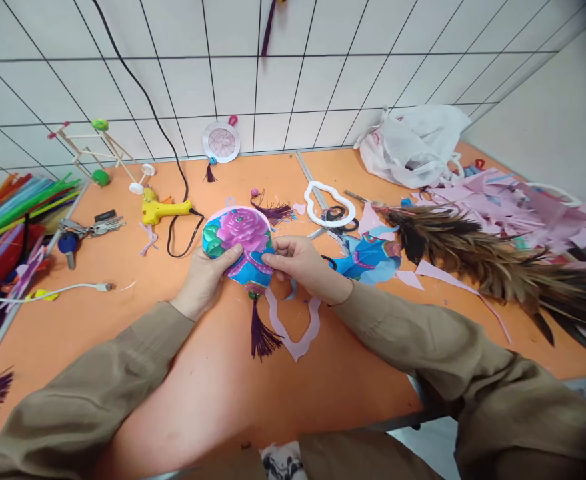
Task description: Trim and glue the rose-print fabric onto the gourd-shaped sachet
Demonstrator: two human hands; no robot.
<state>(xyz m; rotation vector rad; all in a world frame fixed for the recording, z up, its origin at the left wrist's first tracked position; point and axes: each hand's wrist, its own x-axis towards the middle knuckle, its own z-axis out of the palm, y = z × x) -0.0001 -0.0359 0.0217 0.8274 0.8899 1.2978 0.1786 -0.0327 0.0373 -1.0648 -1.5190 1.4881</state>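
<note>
A round ornament (240, 233) with a pink flower on blue fabric is held up over the table. Its lower end carries a green bead and a dark purple tassel (263, 330) that hangs down. My left hand (207, 277) grips the ornament's left side, thumb across the front. On the right, my right hand (300, 263) pinches the ornament's edge between thumb and fingers. Beneath it lies a pink scalloped paper cutout (295, 343). To the right of my right hand are blue fabric scraps (367, 263).
A yellow glue gun (163, 209) with a black cord lies left, near keys (97, 227). Scissors (340, 217) sit under a white frame (310, 200). Brown feathers (477, 253), pink scraps (507, 200) and a white plastic bag (407, 143) fill the right. A tiled wall (293, 87) bounds the back.
</note>
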